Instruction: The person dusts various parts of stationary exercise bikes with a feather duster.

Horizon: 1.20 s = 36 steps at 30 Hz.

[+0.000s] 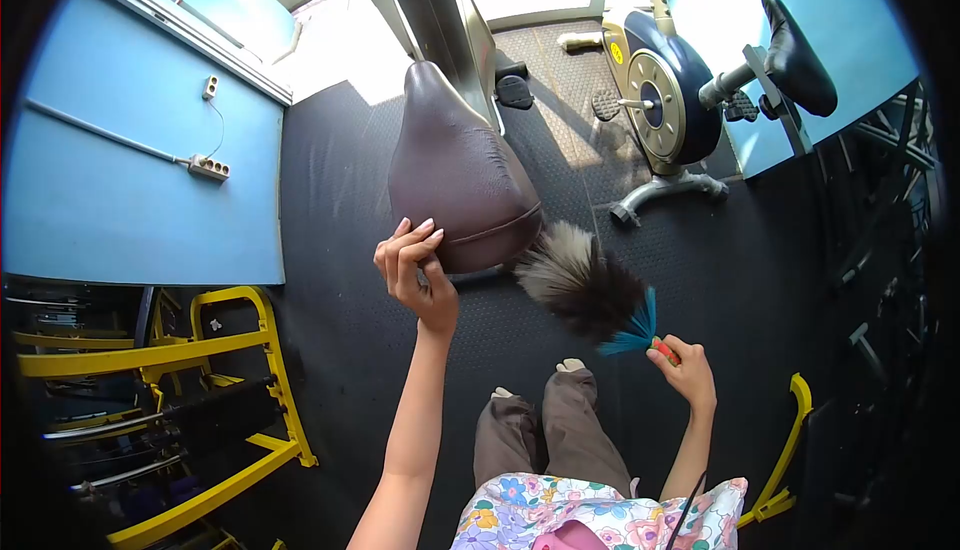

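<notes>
Right in front of me is the brown padded seat (455, 165) of an exercise bike, its cover wrinkled along the right side. My left hand (415, 265) rests at the seat's rear left edge, fingers bent and touching the cover. In my right hand (685, 370) is a feather duster (590, 285), gripped by its red handle. Its grey and dark feathers point up and left, with a blue collar near the handle. The feather tips are right by the seat's rear right corner.
Another exercise bike (660, 100) with a black saddle stands at the back right. Yellow metal racks (285, 380) are at the left, and a yellow frame (785, 450) at lower right. A power strip (209, 167) hangs on the blue wall (130, 200). Black rubber matting (340, 180) covers the floor.
</notes>
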### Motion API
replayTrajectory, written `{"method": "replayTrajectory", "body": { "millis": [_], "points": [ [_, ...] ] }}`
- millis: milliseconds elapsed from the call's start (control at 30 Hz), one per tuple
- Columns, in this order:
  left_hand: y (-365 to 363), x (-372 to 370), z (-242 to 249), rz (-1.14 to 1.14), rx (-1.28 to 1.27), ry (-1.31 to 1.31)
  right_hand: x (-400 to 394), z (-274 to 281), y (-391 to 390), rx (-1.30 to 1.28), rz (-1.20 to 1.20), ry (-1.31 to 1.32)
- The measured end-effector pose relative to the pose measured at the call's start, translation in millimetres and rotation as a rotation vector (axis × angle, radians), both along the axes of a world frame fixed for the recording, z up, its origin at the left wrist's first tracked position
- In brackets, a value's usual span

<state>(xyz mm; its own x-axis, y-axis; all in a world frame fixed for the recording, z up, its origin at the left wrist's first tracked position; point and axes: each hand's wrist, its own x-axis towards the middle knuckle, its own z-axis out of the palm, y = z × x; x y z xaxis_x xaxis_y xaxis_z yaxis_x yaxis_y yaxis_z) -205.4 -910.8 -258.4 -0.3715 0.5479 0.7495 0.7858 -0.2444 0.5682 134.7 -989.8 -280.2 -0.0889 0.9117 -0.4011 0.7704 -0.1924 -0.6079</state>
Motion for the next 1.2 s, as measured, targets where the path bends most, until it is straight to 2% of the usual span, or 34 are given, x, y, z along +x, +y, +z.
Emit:
{"method": "replayTrajectory", "body": {
  "millis": [33, 100, 133, 233, 267, 367, 500, 567, 600, 633, 700, 733, 767, 833, 933, 1033, 1133, 1167, 1200],
  "points": [
    [0.4, 5.0, 13.0, 0.002, -0.008, 0.005, -9.2, 6.6, 7.9, -0.027, 0.004, 0.004],
    [3.6, 16.5, 37.1, 0.122, -0.271, -0.118, -18.0, -0.3, 16.0, 0.079, 0.032, 0.107],
    [8.1, 22.4, 46.6, 0.125, -0.271, -0.113, -18.1, 3.4, 16.6, 0.043, 0.029, 0.129],
    [29.3, 38.1, 64.2, 0.391, -0.523, 0.016, 5.5, 4.3, 0.5, 0.006, 0.018, 0.161],
    [34.3, 41.9, 55.9, 0.445, -0.547, 0.073, 20.2, 5.4, -5.9, 0.007, -0.011, 0.142],
    [39.8, 44.0, 47.2, 0.487, -0.481, 0.161, 62.4, 32.1, -12.2, 0.008, -0.136, 0.135],
    [36.3, 42.0, 43.1, 0.418, -0.437, 0.086, 89.0, 71.8, 12.9, 0.067, -0.189, 0.166],
    [37.0, 47.7, 44.8, 0.432, -0.383, 0.005, 77.4, 101.4, 35.0, 0.115, -0.016, 0.221],
    [37.2, 46.5, 44.7, 0.444, -0.330, -0.063, 72.6, 106.2, 44.2, 0.130, 0.125, 0.158],
    [36.8, 46.0, 37.9, 0.445, -0.326, -0.062, 63.9, 113.1, 56.5, 0.134, 0.126, 0.160],
    [32.6, 39.8, 2.9, 0.384, -0.289, 0.166, 43.7, 128.5, 87.5, 0.290, 0.452, -0.024],
    [22.7, 6.1, -30.3, 0.350, -0.306, 0.142, 36.5, 126.8, 103.9, 0.308, 0.415, -0.066],
    [36.9, 40.0, 32.7, 0.512, -0.283, -0.098, 30.1, 121.5, 120.8, 0.328, 0.378, -0.111],
    [37.9, 40.4, 44.1, 0.474, -0.249, -0.013, 14.6, 118.6, 139.7, 0.411, 0.266, -0.058],
    [31.9, 36.2, 40.8, 0.483, -0.281, -0.011, -4.6, 127.3, 132.2, 0.380, 0.272, 0.000],
    [34.2, 33.1, 37.5, 0.516, -0.302, 0.003, -17.8, 127.5, 122.8, 0.334, 0.352, -0.133],
    [37.6, 33.6, 48.5, 0.488, -0.318, 0.026, -35.5, 107.7, 115.0, 0.234, 0.043, 0.079],
    [37.1, 33.0, 48.2, 0.483, -0.323, 0.027, -42.4, 100.4, 109.6, 0.189, 0.023, 0.174],
    [37.4, 32.7, 47.4, 0.478, -0.316, 0.032, -49.3, 93.4, 102.4, 0.169, 0.029, 0.152]
  ]
}}
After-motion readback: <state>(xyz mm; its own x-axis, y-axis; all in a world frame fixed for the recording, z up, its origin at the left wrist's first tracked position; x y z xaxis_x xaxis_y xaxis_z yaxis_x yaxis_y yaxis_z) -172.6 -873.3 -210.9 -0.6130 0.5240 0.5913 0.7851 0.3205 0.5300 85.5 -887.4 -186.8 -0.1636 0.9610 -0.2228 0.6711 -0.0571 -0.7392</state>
